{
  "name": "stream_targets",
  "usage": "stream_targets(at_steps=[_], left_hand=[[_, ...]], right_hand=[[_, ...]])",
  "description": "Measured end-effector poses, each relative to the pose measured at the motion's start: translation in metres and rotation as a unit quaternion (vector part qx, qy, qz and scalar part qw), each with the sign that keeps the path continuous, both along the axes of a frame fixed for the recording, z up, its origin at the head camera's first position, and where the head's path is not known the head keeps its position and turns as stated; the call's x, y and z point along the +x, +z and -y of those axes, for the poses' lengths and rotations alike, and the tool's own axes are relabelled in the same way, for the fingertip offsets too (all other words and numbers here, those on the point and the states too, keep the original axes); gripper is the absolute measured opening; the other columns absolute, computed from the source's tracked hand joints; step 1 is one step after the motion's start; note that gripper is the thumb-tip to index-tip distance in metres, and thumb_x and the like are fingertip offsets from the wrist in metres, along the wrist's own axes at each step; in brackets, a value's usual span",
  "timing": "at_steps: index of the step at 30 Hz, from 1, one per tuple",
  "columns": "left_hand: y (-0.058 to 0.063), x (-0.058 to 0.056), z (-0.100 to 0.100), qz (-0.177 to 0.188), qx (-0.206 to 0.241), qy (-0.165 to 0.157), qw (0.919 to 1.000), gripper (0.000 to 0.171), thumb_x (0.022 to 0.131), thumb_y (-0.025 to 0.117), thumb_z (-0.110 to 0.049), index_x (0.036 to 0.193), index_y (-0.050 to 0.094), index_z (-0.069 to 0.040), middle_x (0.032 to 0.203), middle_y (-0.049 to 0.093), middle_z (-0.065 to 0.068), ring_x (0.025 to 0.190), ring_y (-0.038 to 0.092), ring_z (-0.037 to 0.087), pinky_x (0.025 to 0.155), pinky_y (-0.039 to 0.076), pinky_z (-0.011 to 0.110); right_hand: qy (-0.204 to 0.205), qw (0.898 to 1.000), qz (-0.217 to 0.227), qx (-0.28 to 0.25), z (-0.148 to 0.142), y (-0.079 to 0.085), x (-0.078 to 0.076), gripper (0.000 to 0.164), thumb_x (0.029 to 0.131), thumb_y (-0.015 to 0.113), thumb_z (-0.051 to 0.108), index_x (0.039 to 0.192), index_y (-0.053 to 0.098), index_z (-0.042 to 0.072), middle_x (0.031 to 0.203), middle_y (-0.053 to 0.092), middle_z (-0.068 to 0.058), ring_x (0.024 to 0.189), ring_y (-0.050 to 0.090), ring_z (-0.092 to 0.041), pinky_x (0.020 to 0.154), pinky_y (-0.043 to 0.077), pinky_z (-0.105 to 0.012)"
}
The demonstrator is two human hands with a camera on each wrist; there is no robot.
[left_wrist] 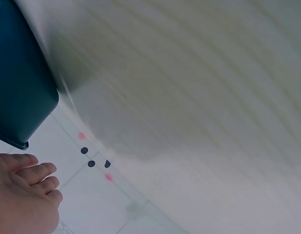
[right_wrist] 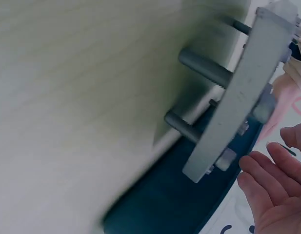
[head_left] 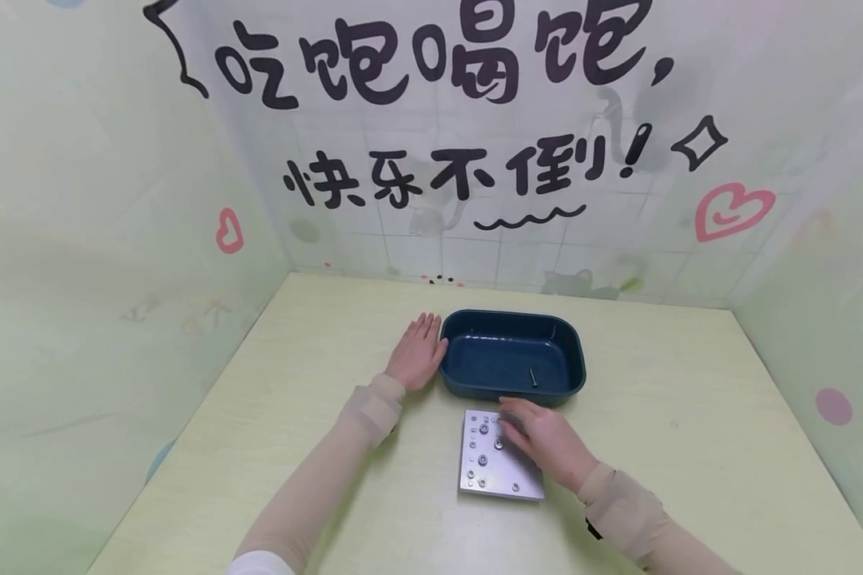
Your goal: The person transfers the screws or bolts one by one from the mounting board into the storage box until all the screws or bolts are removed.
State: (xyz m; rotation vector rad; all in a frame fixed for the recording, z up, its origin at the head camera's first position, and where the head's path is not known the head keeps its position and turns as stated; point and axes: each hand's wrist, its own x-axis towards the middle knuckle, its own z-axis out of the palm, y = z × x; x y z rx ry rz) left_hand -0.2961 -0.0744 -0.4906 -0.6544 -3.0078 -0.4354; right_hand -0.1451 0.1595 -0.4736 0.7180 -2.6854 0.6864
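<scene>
A dark blue plastic tray [head_left: 485, 367] stands on the table with one screw [head_left: 534, 378] lying inside. My left hand [head_left: 417, 351] lies along the tray's left end, its fingers straight; the left wrist view shows the fingers beside the tray wall [left_wrist: 23, 73]. In front of the tray is a silver metal plate [head_left: 503, 471] with several bolts set in it. Bolt shanks [right_wrist: 206, 68] stick out beneath the plate in the right wrist view. Over the plate's upper right corner hovers my right hand [head_left: 550, 439], fingers loosely bent and apart, nothing visible between them.
The pale wooden tabletop [head_left: 295, 351] runs back to a printed wall [head_left: 431, 247] with large black characters. Light green side panels [head_left: 101, 239] close it in at left and right.
</scene>
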Motion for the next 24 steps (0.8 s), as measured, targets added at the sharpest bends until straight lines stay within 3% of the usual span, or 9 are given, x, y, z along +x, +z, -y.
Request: stream_targets(at_steps=[6,24], left_hand=[[0.000,0.000,0.000,0.000,0.001,0.000,1.0000,0.059,0.108,0.030,-0.033,0.153,0.027,0.004,0.160,0.028,0.020,0.152,0.019,0.032,0.126,0.015,0.042],[0.000,0.000,0.000,0.003,-0.003,0.003,1.0000,0.059,0.108,0.029,-0.034,0.154,0.026,0.003,0.160,0.027,0.020,0.152,0.018,0.032,0.126,0.014,0.041]], right_hand=[[-0.019,0.999,0.037,0.012,0.001,-0.005,-0.002,0.027,0.089,0.073,0.015,0.114,0.068,0.003,0.114,0.072,-0.011,0.102,0.071,-0.024,0.089,0.058,-0.036],[-0.037,0.996,0.052,0.062,0.009,-0.011,-0.008,0.010,0.093,0.068,0.012,0.099,0.068,0.006,0.114,0.070,-0.013,0.099,0.070,-0.023,0.087,0.058,-0.036]])
